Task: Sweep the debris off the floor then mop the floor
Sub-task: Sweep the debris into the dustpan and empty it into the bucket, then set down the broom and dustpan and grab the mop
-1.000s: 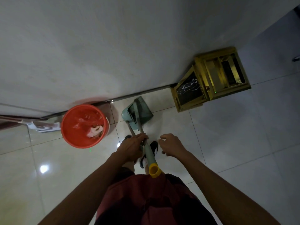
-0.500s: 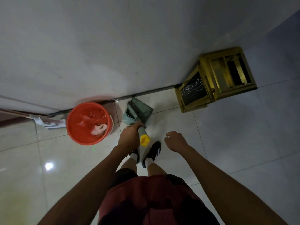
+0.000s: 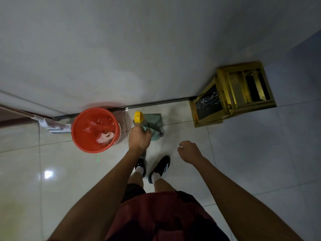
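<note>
My left hand [image 3: 139,139] grips the green broom handle just below its yellow end cap [image 3: 138,117], which points up toward the wall. Under and behind that hand stands the green dustpan [image 3: 155,125], close to the baseboard; the brush head is hidden. My right hand [image 3: 189,151] hovers to the right with fingers loosely curled and holds nothing. A white flat mop head [image 3: 55,126] lies on the floor at the left, its pole running off along the wall.
An orange bucket [image 3: 79,141] lined with a red bag and holding crumpled waste stands left of the dustpan. A gold-framed cabinet [image 3: 232,94] sits against the wall at the right. My feet in black shoes [image 3: 160,166] stand on glossy tiles.
My right hand has let go of the handle and drawn back to the right. My left hand has tipped the handle forward, so the yellow cap now points at the wall.
</note>
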A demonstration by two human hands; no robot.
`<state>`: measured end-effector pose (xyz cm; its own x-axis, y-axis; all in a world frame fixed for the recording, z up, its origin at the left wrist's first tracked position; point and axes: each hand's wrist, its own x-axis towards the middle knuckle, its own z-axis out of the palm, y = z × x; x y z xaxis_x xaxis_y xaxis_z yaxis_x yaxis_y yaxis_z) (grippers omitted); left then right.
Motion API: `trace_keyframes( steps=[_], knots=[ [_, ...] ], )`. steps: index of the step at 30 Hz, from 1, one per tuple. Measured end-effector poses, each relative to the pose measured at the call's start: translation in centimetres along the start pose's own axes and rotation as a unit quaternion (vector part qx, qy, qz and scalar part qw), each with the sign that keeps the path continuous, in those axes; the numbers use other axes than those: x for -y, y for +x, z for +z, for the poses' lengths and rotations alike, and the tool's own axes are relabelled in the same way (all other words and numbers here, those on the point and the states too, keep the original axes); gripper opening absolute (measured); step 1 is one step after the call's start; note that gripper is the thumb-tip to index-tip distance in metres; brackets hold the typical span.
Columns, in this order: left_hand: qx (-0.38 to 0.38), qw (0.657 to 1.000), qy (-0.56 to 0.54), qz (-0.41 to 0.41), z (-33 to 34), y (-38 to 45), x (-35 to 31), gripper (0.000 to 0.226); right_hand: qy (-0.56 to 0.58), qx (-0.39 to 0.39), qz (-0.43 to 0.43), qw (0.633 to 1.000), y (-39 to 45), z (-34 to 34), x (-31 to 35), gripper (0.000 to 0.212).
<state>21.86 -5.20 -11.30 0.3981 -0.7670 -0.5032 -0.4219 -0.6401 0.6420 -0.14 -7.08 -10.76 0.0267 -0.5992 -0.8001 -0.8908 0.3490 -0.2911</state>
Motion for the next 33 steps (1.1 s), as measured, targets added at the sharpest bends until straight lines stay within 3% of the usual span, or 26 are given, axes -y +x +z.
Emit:
trace_keyframes(
  steps=[7, 17, 25, 30, 33],
  knots=[
    [0.01, 1.0, 0.001, 0.018, -1.2, 0.8, -3.2, 0.036, -0.096, -0.035, -0.06, 0.993, 0.1, -0.6, -0.2, 0.041],
    [0.045, 0.998, 0.018, 0.042, -3.5, 0.0, -4.3, 0.042, -0.222, -0.096, -0.198, 0.95, -0.5, -1.3, 2.3, 0.043],
    [0.074, 0.979, 0.167, 0.09, -7.8, -3.6, 1.1, 0.041, -0.295, -0.089, -0.215, 0.927, -1.9, 0.9, 4.7, 0.041],
    [0.063, 0.972, 0.21, 0.084, -13.0, -6.4, 6.4, 0.047, -0.352, -0.023, -0.182, 0.918, -4.3, 6.7, 5.5, 0.042],
    [0.049, 0.975, 0.208, 0.064, -16.7, -8.2, 10.3, 0.042, -0.363, -0.003, -0.206, 0.909, -6.2, 10.8, 7.9, 0.046]
  ],
)
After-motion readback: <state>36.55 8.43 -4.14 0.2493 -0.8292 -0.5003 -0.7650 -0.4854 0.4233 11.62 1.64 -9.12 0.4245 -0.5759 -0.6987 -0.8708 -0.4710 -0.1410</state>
